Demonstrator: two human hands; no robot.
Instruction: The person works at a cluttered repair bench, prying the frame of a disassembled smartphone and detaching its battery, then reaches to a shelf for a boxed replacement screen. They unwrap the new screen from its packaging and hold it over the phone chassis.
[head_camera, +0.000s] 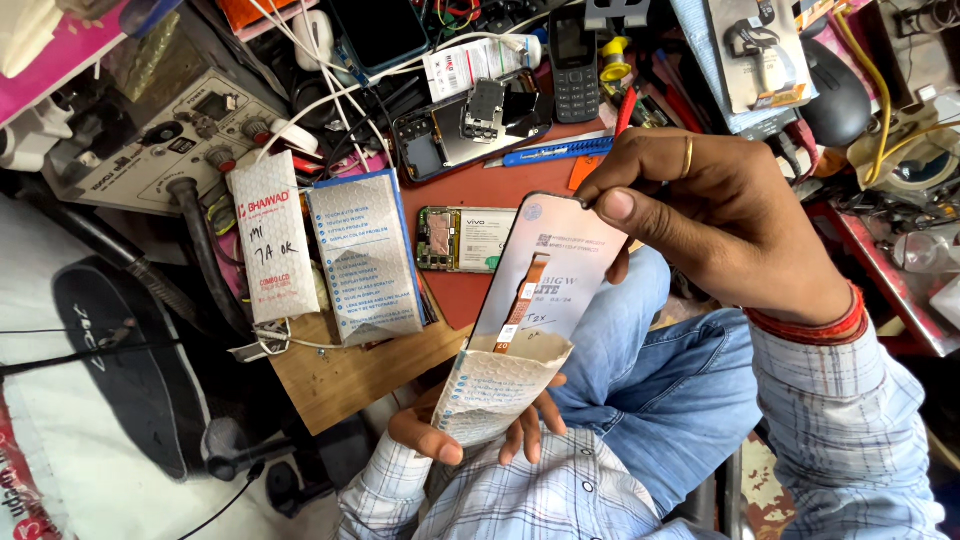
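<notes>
My right hand (720, 215) pinches the top edge of a flat phone display panel (550, 270) with an orange flex ribbon on its back. The panel stands halfway out of a white padded sleeve (495, 385). My left hand (475, 430) grips that sleeve from below, fingers wrapped around its lower end. Both hands hover above my lap, in front of the red workbench (470, 290).
Two similar padded sleeves (270, 240) (365, 255) lie on a wooden board (350, 370). An opened phone (470, 125), a bare phone body with battery (465, 240), a keypad phone (576, 65), a grey power supply (160, 130), cables and a black mouse (835, 90) crowd the bench.
</notes>
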